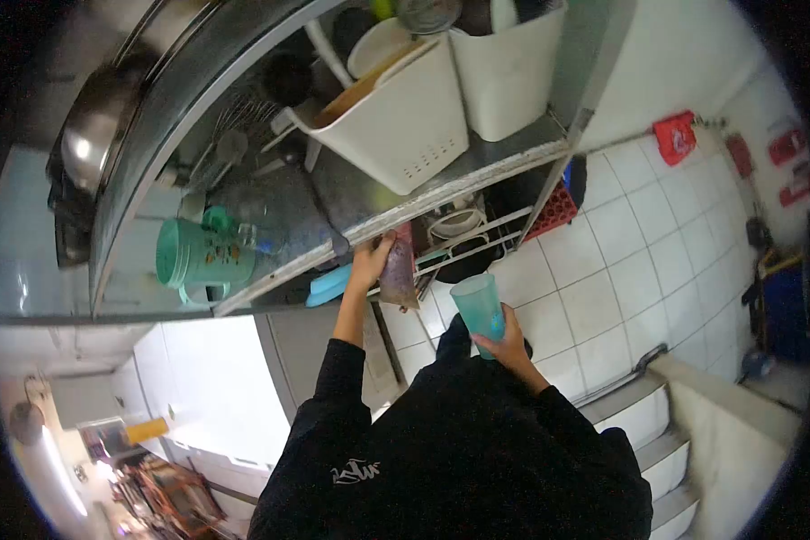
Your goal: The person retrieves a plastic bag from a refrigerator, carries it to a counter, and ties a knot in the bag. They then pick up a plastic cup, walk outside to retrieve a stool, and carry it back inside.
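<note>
My right hand [509, 349] is wrapped round the lower part of a translucent teal plastic cup [475, 299]. The cup is tilted slightly, with its open rim facing up and away from me. At the shelf's front edge, my left hand [369, 263] grips a clear packet with pinkish-purple contents [398, 274], which hangs down beside my fingers. What exactly is inside the packet cannot be made out.
Above my hands, a metal shelf [288, 202] bears white baskets [396, 121] of utensils and a green pitcher [184, 256]. Below are a lower rack with bowls [456, 225], a blue container [328, 285] and a red crate [553, 214]. Steps [634, 409] stand at lower right.
</note>
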A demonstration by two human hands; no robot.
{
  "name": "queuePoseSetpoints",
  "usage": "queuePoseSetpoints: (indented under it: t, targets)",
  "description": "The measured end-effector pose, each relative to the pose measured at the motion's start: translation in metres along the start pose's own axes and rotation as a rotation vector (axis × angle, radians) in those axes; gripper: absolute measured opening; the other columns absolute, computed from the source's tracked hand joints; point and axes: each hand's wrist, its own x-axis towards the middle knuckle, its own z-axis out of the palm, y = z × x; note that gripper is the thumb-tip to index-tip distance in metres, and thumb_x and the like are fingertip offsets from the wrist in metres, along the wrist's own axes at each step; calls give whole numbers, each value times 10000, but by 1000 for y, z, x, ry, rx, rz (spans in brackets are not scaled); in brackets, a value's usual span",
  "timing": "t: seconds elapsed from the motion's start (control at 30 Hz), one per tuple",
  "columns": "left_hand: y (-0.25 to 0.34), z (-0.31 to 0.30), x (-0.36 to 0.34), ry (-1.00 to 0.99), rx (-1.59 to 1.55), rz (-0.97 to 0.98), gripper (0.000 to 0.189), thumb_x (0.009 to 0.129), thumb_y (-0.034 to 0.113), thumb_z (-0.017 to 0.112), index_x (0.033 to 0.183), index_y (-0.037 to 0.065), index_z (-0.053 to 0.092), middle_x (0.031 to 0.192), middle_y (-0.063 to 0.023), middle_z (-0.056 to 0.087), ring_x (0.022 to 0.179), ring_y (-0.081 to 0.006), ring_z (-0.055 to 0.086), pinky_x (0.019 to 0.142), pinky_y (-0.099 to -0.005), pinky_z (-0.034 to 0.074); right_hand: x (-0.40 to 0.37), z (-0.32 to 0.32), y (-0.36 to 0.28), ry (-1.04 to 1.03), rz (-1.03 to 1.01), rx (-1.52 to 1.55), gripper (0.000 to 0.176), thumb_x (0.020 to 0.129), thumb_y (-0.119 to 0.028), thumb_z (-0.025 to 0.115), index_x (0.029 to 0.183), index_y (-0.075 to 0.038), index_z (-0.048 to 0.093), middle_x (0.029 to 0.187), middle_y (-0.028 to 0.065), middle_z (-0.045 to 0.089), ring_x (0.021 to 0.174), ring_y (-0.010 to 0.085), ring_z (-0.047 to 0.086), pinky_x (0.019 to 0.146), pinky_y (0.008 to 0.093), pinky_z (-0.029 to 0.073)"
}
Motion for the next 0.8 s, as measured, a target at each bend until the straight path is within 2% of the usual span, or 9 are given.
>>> queuePoseSetpoints:
  t: [0.07,0.2,0.33,0.47,0.57,0.6,0.7,0.73,0.8]
  targets:
    - [3,1,-20,21,-70,-80,387,869,309,578,1017,-48,609,971,-109,634,891,-143,563,791,-270,436,21,5,16,-71,-61,166,788,649,-345,791,1221,-17,359,1132,192,497,1069,310,501,884,395,426]
    - [-62,33,-17,172,-26,-147,264,888,201,561,858,-57,608,819,-51,624,756,-99,543,690,-256,447,84,42,20,-265,167,460,820,660,-191,793,1280,-26,282,1229,143,428,1153,251,421,944,379,396]
    - [-41,48,-32,256,-213,203,198,904,146,541,869,-33,619,836,-54,643,763,-106,564,694,-247,449,75,37,39,-428,94,499,880,605,-76,810,1309,-34,284,1229,132,440,1183,241,417,954,374,398]
    - [9,40,-76,243,-309,119,159,909,90,519,896,-38,613,871,-90,662,808,-121,585,743,-257,466,35,18,29,-502,113,480,753,606,-20,769,1260,-42,396,1182,105,506,1116,224,485,935,376,416]
    - [33,29,-109,335,-313,204,156,908,73,514,881,-46,611,863,-90,655,785,-131,590,738,-266,473,47,25,13,-627,526,938,765,578,55,724,1261,-65,402,1193,90,508,1073,238,514,912,379,434]
    - [29,25,-117,402,-512,226,149,900,57,519,863,-55,609,847,-90,645,739,-142,587,708,-269,471,53,32,7,-752,493,1097,717,587,77,669,1245,-75,429,1173,85,524,1044,257,535,885,385,454]
    - [44,2,-150,591,-524,329,195,903,95,519,782,-36,596,800,-78,636,743,-135,579,681,-256,457,60,56,-3,-1092,498,1426,651,648,-18,683,1248,-85,441,1166,87,537,1041,272,536,898,386,447]
    - [52,-12,-163,686,-393,174,191,894,73,513,751,-23,594,784,-81,634,714,-157,586,670,-272,468,71,69,-15,-1158,484,1440,662,646,-42,691,1255,-87,436,1184,92,516,1050,269,532,902,385,445]
    - [61,-39,-190,914,-305,304,195,888,76,507,734,-10,592,767,-125,634,700,-180,596,660,-299,479,90,104,-55,-1278,385,1362,687,642,-91,708,1268,-92,424,1220,102,475,1068,263,522,910,382,441]
